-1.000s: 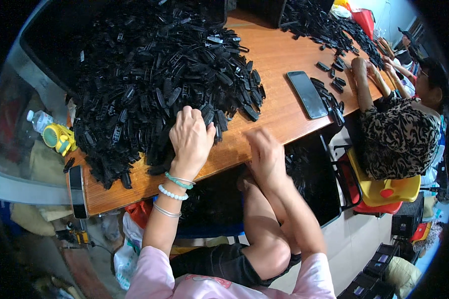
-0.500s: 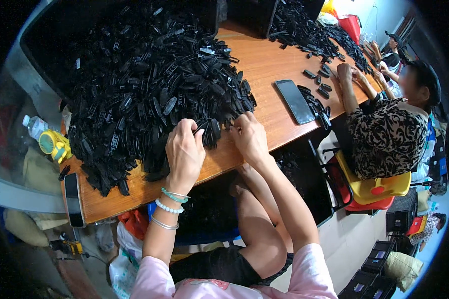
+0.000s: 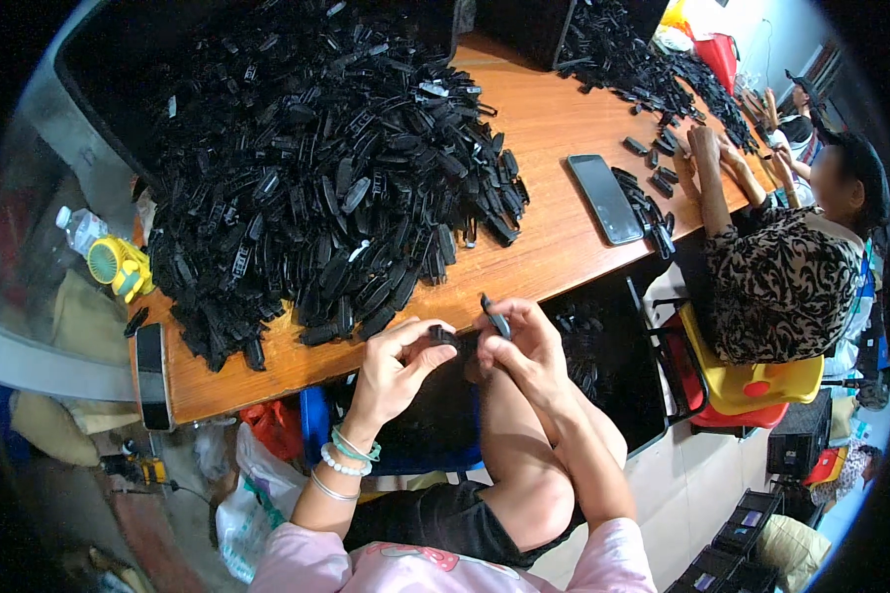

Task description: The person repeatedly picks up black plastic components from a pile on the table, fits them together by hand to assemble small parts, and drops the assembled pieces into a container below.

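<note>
Now left hand has fingers clamped on a small black part; right hand, fingers clamped on a slim dark piece. Both near worktop edge, beside black-parts heap.

Seen from between the left hand and the right hand, the brown wooden bench leaves a bare lane toward one o'clock. A heaped mound of small black plastic clips blocks ten o'clock to just past twelve. At half past one a flat black smartphone bounds the lane — loose black clips lie just beyond it. Farther, at two o'clock, a co-worker's bare forearm crosses the bench; the person's own bent bare leg stands at five o'clock.
</note>
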Demonstrator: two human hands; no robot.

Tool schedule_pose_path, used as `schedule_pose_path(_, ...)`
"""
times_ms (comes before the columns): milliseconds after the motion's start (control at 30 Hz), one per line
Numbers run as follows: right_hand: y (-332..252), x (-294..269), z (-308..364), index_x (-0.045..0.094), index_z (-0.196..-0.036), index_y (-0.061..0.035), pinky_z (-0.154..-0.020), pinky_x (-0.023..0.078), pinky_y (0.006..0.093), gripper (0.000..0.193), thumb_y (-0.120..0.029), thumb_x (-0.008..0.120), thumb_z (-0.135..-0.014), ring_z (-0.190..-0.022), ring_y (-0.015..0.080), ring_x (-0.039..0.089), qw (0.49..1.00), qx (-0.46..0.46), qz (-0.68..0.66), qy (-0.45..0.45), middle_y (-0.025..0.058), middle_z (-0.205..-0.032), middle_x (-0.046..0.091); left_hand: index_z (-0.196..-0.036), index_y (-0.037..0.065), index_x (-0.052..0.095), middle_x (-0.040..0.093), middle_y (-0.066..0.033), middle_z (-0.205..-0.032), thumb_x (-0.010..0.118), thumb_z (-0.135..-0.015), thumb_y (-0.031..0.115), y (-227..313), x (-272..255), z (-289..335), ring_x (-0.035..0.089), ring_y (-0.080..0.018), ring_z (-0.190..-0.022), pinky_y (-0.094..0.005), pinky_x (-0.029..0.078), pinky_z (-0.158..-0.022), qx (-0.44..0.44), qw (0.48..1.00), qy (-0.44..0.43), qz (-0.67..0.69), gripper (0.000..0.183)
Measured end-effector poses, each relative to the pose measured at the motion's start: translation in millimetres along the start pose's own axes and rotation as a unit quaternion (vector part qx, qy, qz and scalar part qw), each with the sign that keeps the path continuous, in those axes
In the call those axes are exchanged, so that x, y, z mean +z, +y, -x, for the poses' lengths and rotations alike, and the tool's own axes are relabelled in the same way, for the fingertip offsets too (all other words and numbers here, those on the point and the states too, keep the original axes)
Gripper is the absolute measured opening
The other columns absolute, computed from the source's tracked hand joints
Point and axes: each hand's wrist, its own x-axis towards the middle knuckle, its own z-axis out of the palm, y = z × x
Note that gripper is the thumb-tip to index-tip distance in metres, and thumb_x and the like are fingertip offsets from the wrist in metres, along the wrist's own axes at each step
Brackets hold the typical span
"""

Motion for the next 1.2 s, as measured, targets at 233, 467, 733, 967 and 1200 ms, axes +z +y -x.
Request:
schedule_pose_path(233,-23,18,14,0.034,-0.139,-0.0017,-0.088,0.043,0.0289,0.054,-0.001,0.053,-0.088,-0.096,0.0180,0.054,0.996,-0.041,0.065,-0.050,0.0114,-0.104,0.056,-0.107,-0.005,0.058,0.060,-0.0079,-0.081,0.064,-0.083,0.004,27,3,11,0.057,-0.0106,-0.055,-0.0241,0.046,-0.050,0.019,0.995,-0.049,-0.084,0.027)
schedule_pose_path(467,-27,14,11,0.049,-0.124,0.0007,-0.082,0.045,0.0333,0.042,-0.001,0.056,-0.083,-0.090,0.0286,0.056,0.945,-0.081,0.288,-0.132,0.0154,-0.095,0.055,-0.099,-0.008,0.061,0.059,-0.0102,-0.072,0.065,-0.080,0.002,32,2,14,0.055,-0.0145,-0.052,-0.0254,0.043,-0.048,0.101,0.977,-0.023,-0.188,0.022)
schedule_pose_path(733,-5,17,19,0.050,-0.118,0.0009,-0.069,0.048,0.0384,0.040,-0.004,0.059,-0.079,-0.081,0.0328,0.056,0.871,-0.179,0.448,-0.097,0.0158,-0.090,0.055,-0.088,-0.010,0.060,0.056,-0.0166,-0.069,0.068,-0.078,0.007,29,3,16,0.054,-0.0275,-0.057,-0.0326,0.042,-0.053,0.156,0.951,-0.003,-0.267,0.022)
schedule_pose_path(967,-8,27,18,0.050,-0.122,-0.0021,-0.071,0.049,0.0369,0.047,0.000,0.062,-0.076,-0.083,0.0302,0.057,0.846,-0.222,0.484,-0.025,0.0149,-0.098,0.054,-0.106,-0.009,0.059,0.060,-0.0140,-0.088,0.064,-0.085,0.010,7,26,20,0.058,-0.0165,-0.060,-0.0249,0.043,-0.049,0.078,0.993,0.049,-0.073,0.029)
schedule_pose_path(1200,3,21,22,0.060,-0.103,0.0010,-0.066,0.044,0.0247,0.034,-0.005,0.073,-0.072,-0.075,0.0143,0.055,0.981,-0.068,0.181,0.010,0.0094,-0.091,0.056,-0.110,-0.004,0.061,0.057,-0.0046,-0.084,0.065,-0.084,0.009,7,11,24,0.052,-0.0056,-0.057,-0.0189,0.039,-0.047,0.009,0.999,-0.002,0.041,0.030)
